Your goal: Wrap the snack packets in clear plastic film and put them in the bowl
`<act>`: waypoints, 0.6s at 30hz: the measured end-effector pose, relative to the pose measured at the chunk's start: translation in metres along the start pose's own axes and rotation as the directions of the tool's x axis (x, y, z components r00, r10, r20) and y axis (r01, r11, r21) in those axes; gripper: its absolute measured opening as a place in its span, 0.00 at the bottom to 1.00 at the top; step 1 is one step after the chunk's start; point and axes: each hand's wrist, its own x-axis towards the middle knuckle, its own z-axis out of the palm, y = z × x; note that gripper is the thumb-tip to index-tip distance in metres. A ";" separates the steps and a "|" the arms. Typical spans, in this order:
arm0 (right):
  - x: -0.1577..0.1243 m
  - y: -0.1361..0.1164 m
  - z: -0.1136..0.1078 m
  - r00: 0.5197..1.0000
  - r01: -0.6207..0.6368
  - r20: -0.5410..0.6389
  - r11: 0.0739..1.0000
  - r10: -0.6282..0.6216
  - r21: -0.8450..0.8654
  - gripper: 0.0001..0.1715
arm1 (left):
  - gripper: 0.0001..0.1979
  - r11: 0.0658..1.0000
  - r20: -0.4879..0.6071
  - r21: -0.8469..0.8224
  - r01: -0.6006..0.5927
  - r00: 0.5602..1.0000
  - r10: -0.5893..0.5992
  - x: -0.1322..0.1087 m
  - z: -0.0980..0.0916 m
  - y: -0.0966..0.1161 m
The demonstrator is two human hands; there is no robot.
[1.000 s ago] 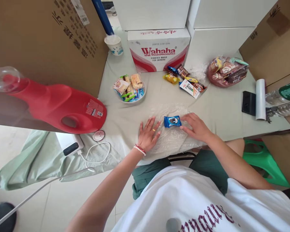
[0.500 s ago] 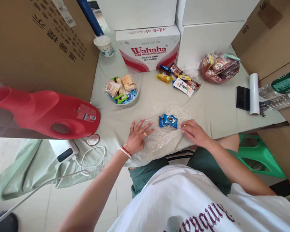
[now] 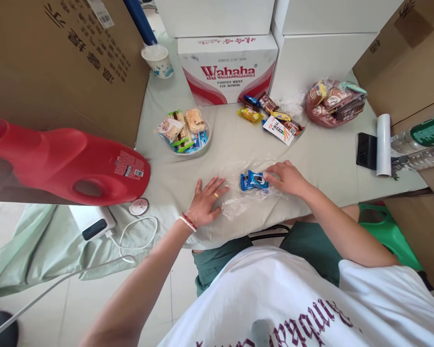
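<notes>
Two small blue snack packets (image 3: 249, 181) lie together on a crumpled sheet of clear plastic wrap (image 3: 233, 206) near the table's front edge. My left hand (image 3: 206, 201) rests palm down at the wrap's left side, fingers spread, holding nothing. My right hand (image 3: 285, 177) is at the packets' right end. Its fingers are drawn together in a pinch on the wrap's right edge, which is folded in toward the packets. The fingertips partly cover the right packet.
Behind are a clear bowl of snacks (image 3: 207, 140), loose snacks (image 3: 280, 129), a filled reddish bowl (image 3: 318, 118) and a Wahaha carton (image 3: 227, 72). A red jug (image 3: 75, 166) stands left. To the right lie a phone (image 3: 366, 150), a white roll (image 3: 384, 144) and bottles (image 3: 425, 132).
My right hand has moved left to the packets, bringing the wrap's right edge inward with it. My left hand stays spread on the table. The view has shifted slightly.
</notes>
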 end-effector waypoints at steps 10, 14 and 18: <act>0.013 -0.044 -0.013 0.987 0.143 0.092 0.973 -0.128 -0.179 0.24 | 0.24 0.999 -0.120 -0.018 -0.029 0.992 0.027 0.000 0.014 -0.002; 0.022 -0.053 -0.010 0.979 0.177 0.136 0.963 -0.151 -0.202 0.27 | 0.21 0.996 -0.194 -0.093 0.011 0.981 -0.029 0.001 0.015 -0.004; 0.015 -0.039 -0.002 0.967 0.254 0.031 0.964 -0.252 -0.076 0.32 | 0.21 0.974 -0.265 -0.211 0.080 0.955 -0.136 0.004 0.014 -0.004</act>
